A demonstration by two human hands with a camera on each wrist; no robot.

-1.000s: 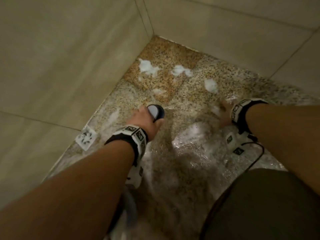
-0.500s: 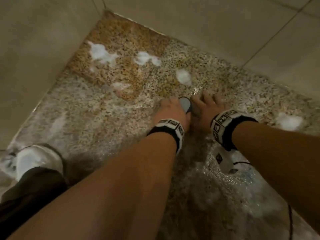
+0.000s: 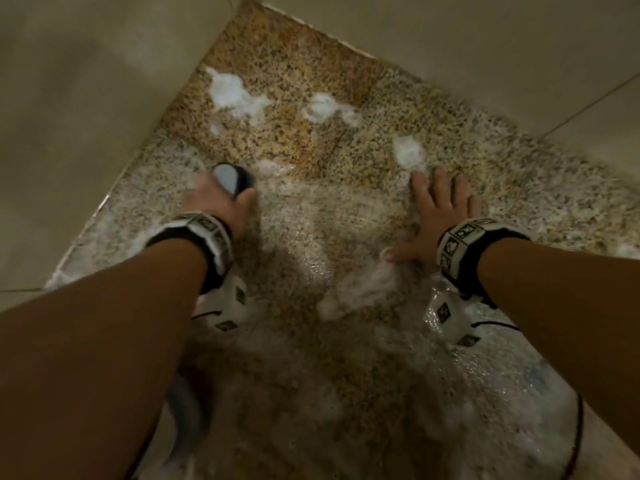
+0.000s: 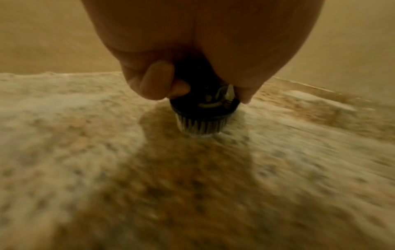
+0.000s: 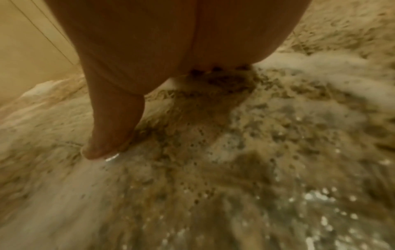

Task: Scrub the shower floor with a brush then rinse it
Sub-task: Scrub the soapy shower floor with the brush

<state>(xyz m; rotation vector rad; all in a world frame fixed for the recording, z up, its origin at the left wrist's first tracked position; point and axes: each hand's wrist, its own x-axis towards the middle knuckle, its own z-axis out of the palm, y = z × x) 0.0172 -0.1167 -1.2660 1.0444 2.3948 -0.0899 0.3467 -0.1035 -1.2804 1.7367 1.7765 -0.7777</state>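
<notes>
At the far left I see the beige tiled wall (image 3: 69,116) running down to the edge of the shower floor (image 3: 311,341), a speckled stone surface that is wet and streaked with suds. My left hand (image 3: 218,206) comes next, reaching forward with a marker-patterned wrist band (image 3: 197,233) behind it; its fingers (image 4: 157,79) are curled tight around the brush (image 3: 232,178), clamped on its dark round body with the thumb on the opposite side. From the left wrist view the brush (image 4: 203,115) stands upright, its pale bristles pressed straight down onto the soapy floor (image 4: 85,152), with the wall close behind it. Ahead of the brush, toward the corner, white foam clumps (image 3: 235,95) sit on a drier, more orange patch of the stone, and another small clump (image 3: 408,150) lies just beyond my right fingertips. Between my two hands the floor is glossy with thin lather. My right hand (image 3: 433,216) lies well apart from the brush, palm down and flat on the wet floor, fingers (image 3: 441,188) straight and spread, gripping nothing. The right wrist view shows the thumb (image 5: 111,132) touching the floor (image 5: 235,169) amid foam and glistening bubbles. A banded wrist mount (image 3: 464,244) sits behind that hand, and a thin dark cable (image 3: 578,427) trails off it at the far right.
</notes>
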